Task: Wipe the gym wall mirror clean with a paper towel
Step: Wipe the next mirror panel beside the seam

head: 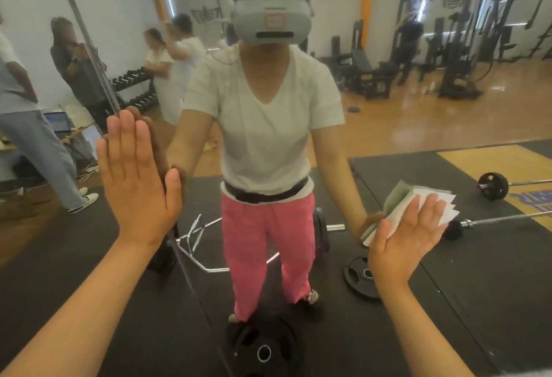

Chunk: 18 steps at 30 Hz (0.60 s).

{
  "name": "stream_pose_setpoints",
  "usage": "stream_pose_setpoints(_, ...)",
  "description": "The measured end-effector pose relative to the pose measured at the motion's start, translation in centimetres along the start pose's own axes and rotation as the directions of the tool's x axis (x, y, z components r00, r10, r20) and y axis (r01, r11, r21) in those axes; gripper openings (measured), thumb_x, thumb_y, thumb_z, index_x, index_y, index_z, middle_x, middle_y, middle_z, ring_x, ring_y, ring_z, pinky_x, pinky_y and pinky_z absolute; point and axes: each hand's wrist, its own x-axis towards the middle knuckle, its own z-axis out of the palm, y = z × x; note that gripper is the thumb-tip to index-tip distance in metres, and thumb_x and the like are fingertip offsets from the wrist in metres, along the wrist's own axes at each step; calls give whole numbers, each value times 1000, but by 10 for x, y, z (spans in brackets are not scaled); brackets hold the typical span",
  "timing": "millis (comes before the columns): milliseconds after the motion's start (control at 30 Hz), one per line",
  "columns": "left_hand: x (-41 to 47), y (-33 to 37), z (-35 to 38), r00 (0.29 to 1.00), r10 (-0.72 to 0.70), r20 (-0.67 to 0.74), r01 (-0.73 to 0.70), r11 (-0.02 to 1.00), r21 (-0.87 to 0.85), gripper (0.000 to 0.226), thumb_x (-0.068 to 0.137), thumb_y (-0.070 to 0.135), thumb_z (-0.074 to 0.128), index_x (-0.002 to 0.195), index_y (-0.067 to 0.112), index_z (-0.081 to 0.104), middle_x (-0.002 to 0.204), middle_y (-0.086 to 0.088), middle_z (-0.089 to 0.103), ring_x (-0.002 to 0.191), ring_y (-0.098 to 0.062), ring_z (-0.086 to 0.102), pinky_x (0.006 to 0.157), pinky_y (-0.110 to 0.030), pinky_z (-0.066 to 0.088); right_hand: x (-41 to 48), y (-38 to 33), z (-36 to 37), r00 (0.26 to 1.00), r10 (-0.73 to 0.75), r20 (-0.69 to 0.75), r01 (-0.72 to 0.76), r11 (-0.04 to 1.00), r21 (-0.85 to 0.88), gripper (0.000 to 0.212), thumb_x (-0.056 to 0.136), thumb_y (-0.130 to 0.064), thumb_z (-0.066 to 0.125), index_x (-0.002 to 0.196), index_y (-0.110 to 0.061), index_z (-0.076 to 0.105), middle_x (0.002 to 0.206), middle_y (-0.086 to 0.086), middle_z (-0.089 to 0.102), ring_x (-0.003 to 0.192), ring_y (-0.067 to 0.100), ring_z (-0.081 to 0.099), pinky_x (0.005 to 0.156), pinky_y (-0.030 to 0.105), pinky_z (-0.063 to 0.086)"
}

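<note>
The wall mirror (388,125) fills the view and reflects the gym and my own figure. My left hand (136,176) lies flat against the glass at the left, fingers straight and together, right beside a vertical mirror seam. My right hand (406,236) presses a folded white paper towel (400,206) flat on the glass at the lower right, fingers straight and spread over it. The towel's upper edges stick out above and to the right of my fingers.
A metal seam (86,39) between mirror panels runs diagonally from the top left down past my left hand. The reflection shows weight plates, barbells on black mats, exercise machines and several people standing at the left.
</note>
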Motion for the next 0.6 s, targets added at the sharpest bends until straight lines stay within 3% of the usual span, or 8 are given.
stream_pose_setpoints(67, 3, -1, 5, 1000, -5, -28, 5, 1000, -25, 67, 102, 39, 20, 159, 11, -2, 167, -11, -5, 151, -41, 5, 118, -68, 11, -15, -3, 4, 994, 109, 15, -109, 994, 7, 59, 106, -44, 21, 159, -21, 7, 164, 16, 11, 154, 24, -2, 122, 52, 3)
stream_pose_setpoints(167, 0, 5, -5, 1000, 24, -17, -24, 1000, 3, 68, 100, 33, 26, 157, 3, 5, 166, 1, -12, 154, -26, -3, 124, -53, 5, -45, -13, 7, 946, 317, 62, -320, 947, 38, 66, 106, -50, 19, 157, -9, 13, 163, 22, 15, 153, 31, 6, 122, 54, 4)
stream_pose_setpoints(267, 1, 9, -14, 999, 20, -25, -20, 1000, 14, 67, 99, 30, 28, 156, -1, 10, 166, 2, -12, 154, -24, -3, 124, -48, 4, -70, -31, 9, 848, 522, 96, -528, 848, 53, 68, 103, -43, 25, 156, -1, 16, 164, 20, 13, 152, 33, 8, 122, 57, 7)
stream_pose_setpoints(367, 2, 7, -12, 999, 27, -21, -26, 999, 34, 68, 100, 31, 28, 157, 1, 5, 166, 2, -12, 154, -23, -4, 124, -47, 3, -73, -51, 14, 721, 687, 93, -693, 712, 117, 70, 97, -39, 25, 157, -5, 15, 165, 16, 12, 153, 30, 8, 122, 54, 6)
stream_pose_setpoints(433, 0, 7, -12, 999, 37, -30, -36, 999, 25, 69, 100, 31, 28, 157, 3, 1, 166, 2, -13, 154, -22, -6, 124, -46, 2, -65, -62, 17, 663, 746, 70, -744, 645, 173, 70, 98, -43, 20, 158, -9, 15, 166, 11, 10, 154, 26, 6, 122, 48, 3)
stream_pose_setpoints(600, 0, 7, -13, 999, 35, -19, -35, 999, 9, 68, 101, 33, 24, 158, 5, -2, 166, 2, -14, 153, -21, -8, 124, -46, 1, -35, -83, 19, 601, 799, 15, -768, 572, 288, 73, 97, -51, 12, 159, -13, 8, 167, 9, 3, 154, 24, -1, 122, 41, -1)
